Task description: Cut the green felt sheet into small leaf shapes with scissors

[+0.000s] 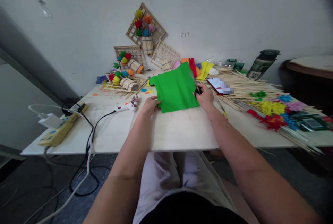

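A bright green sheet (175, 90), apparently felt or crepe paper, is held up over the white table. Its lower left edge is pinched by my left hand (151, 106), the thumb near the sheet's front. At the sheet's right side, my right hand (206, 97) grips black-handled scissors (198, 91). Their blades point up and away along the right edge; whether they are cutting into the sheet I cannot tell. A white glue gun (126, 106) lies on the table left of my left hand.
A yellow power strip (62, 125) with cables is at the left edge. Lattice panels with colourful flowers (146, 28) lean on the wall. To the right are a phone (220, 86), wooden sticks (247, 90), a dark bottle (263, 64) and bright bunches (270, 108).
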A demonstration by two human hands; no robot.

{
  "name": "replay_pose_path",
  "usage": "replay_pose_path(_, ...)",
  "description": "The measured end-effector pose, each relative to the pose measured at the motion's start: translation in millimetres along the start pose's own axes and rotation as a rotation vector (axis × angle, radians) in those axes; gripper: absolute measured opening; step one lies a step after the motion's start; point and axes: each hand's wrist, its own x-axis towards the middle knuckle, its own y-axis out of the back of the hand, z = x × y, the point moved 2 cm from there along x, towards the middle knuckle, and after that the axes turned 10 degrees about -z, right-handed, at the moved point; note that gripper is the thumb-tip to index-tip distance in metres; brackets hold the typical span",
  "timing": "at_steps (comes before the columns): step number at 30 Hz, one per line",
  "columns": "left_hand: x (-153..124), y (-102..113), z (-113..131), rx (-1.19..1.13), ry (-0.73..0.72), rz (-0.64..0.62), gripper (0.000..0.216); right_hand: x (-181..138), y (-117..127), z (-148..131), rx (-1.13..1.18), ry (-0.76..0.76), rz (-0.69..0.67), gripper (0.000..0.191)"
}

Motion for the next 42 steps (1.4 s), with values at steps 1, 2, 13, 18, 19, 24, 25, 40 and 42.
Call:
replay_pose_path(1, -0.1, 0.1, 0.1, -0.002, -0.001, 0.001, 0.023, -0.1, 0.0, -0.1, -0.002, -0.002, -0.004, 0.045)
replay_pose_path(2, -0.2, 0.1, 0.1, -0.005, -0.001, 0.001, 0.023, -0.2, 0.1, -0.2, -0.005, -0.004, -0.008, 0.045)
replay_pose_path(13, -1.3, -1.2, 1.2, 0.005, 0.004, 0.009, 0.025, -0.4, 0.3, -0.4, 0.000, -0.007, 0.001, 0.045)
replay_pose_path(18, -1.5, -1.2, 1.1, 0.002, 0.009, 0.017, 0.026, -0.8, 0.4, -0.9, -0.015, -0.014, -0.014, 0.045)
replay_pose_path(19, -1.4, -1.2, 1.2, 0.001, 0.007, 0.019, 0.026, -0.7, 0.3, -1.0, -0.015, -0.013, -0.018, 0.045)
replay_pose_path(24, -0.9, -1.0, 0.9, -0.001, 0.009, 0.016, 0.026, -0.1, -0.4, -0.3, -0.016, -0.012, -0.010, 0.046)
replay_pose_path(25, -0.7, -0.9, 0.8, -0.003, 0.010, 0.012, 0.026, 0.0, -0.5, -0.1, -0.015, -0.010, -0.001, 0.046)
replay_pose_path(40, -2.6, -2.0, 1.9, 0.008, 0.013, 0.025, 0.027, -0.7, -0.6, -0.8, -0.032, -0.007, -0.016, 0.046)
replay_pose_path(42, -2.1, -1.7, 1.6, 0.008, 0.015, 0.021, 0.028, -0.4, -1.0, -0.2, -0.024, -0.004, -0.008, 0.045)
